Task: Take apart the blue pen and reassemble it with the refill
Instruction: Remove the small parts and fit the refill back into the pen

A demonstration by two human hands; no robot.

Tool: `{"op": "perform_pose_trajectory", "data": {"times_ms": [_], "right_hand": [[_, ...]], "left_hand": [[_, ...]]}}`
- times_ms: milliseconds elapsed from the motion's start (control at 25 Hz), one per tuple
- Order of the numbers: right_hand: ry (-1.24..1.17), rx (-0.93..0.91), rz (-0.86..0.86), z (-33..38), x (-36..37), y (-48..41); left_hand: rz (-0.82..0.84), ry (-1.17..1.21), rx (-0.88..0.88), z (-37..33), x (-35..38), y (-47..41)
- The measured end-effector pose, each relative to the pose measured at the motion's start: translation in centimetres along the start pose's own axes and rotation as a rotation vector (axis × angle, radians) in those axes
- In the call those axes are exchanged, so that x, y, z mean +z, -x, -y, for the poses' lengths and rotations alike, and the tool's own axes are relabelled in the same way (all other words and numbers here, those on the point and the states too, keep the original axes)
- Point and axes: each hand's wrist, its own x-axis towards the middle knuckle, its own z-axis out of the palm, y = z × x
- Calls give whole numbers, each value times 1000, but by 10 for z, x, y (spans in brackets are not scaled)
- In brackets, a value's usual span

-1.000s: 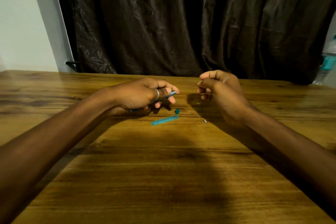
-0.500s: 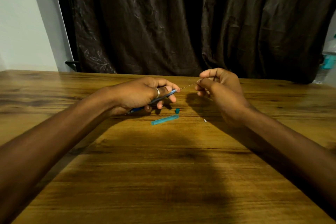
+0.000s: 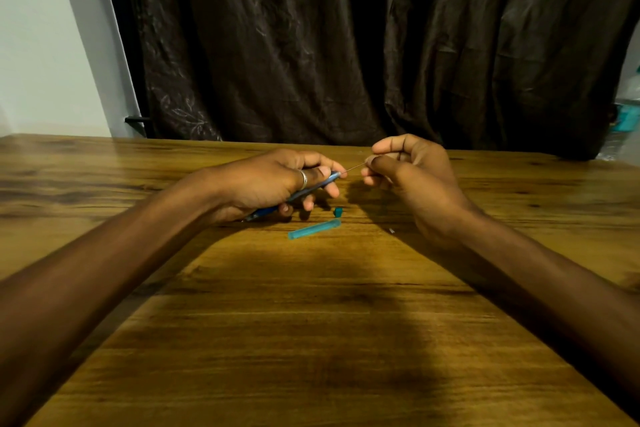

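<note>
My left hand (image 3: 273,180) grips the blue pen barrel (image 3: 313,187), which slants up to the right with its open end near my fingertips. My right hand (image 3: 408,166) pinches the far end of a thin refill (image 3: 354,168). The refill spans the short gap between the hands and its near end meets the barrel's mouth. On the wooden table (image 3: 311,322) just in front of the hands lie a teal pen cap (image 3: 314,228) and a small dark teal end piece (image 3: 338,211). A tiny metal piece (image 3: 391,230) lies beside my right wrist.
A dark curtain (image 3: 346,45) hangs behind the table's far edge. A plastic water bottle (image 3: 623,118) stands at the far right edge of the view. A pale wall (image 3: 45,45) fills the left background.
My right hand has moved left toward the barrel with the refill. The refill's tip, apart from the barrel a second ago, now reaches the barrel's open end.
</note>
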Motion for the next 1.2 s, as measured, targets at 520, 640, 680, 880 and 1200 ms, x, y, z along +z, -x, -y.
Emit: {"op": "perform_pose_trajectory", "data": {"times_ms": [520,640,680,880,1200], "right_hand": [[106,-108,97,-2,3,4],[141,-153,84,-4,3,3],[156,-160,85,-5,3,3],[158,-169,123,-8,5,3],[135,-140,150,-7,5,2]], "left_hand": [[5,71,16,6,1,-5],[-1,104,20,8,2,-7],[-4,118,18,8,3,-7],[-12,177,13,7,7,-7],[-20,227,11,7,7,-8]]}}
